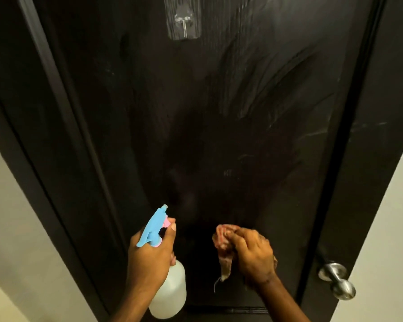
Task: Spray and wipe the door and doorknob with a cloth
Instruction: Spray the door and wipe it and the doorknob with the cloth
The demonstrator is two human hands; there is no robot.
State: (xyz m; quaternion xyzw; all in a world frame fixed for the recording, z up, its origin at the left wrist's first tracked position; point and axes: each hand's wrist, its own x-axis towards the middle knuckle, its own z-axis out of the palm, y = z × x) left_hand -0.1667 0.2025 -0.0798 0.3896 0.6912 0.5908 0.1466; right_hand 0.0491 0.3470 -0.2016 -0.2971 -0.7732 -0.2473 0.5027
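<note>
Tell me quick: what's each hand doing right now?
Left hand: closed around the spray bottle, finger on the trigger.
Right hand: closed on the bunched cloth, against the door.

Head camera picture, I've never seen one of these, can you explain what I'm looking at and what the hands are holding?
There is no machine here. A person wears a wide-angle camera on the head, so you look forward and down at their own two hands before a dark door. The left hand grips a spray bottle with a blue and pink trigger head, aimed at the door. The right hand holds a bunched reddish cloth against the door. Wet wipe streaks show higher up, a clear stick-on hook sits near the top, and the metal doorknob is at lower right, untouched.
</note>
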